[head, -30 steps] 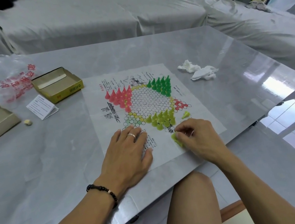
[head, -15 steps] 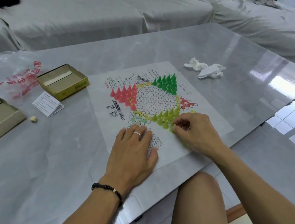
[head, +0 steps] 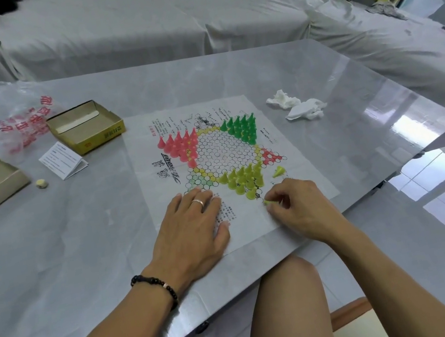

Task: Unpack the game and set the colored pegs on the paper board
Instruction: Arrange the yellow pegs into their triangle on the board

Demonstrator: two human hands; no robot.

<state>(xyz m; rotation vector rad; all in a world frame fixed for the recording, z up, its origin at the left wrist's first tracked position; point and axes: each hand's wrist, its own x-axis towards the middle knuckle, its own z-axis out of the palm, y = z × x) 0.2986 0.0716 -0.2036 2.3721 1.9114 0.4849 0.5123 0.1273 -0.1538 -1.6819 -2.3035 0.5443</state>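
Spreading across the middle of the table (head: 302, 71), the paper board (head: 301, 184) was pinned flat at its near edge by the left hand (head: 188, 233), fingers straight. On it, red pegs (head: 180, 144) were massed at ten o'clock, green pegs (head: 242, 127) at one o'clock, yellow-green pegs (head: 242, 179) at six o'clock. One toppled peg (head: 278, 171) lay just beside them at four o'clock. The right hand (head: 296, 208) had its grip pinched on a small yellow-green peg (head: 267, 203) at the triangle's tip. The peg was best lowered upright onto the vacant circle, without neighbours being brushed, while the paper was held still.
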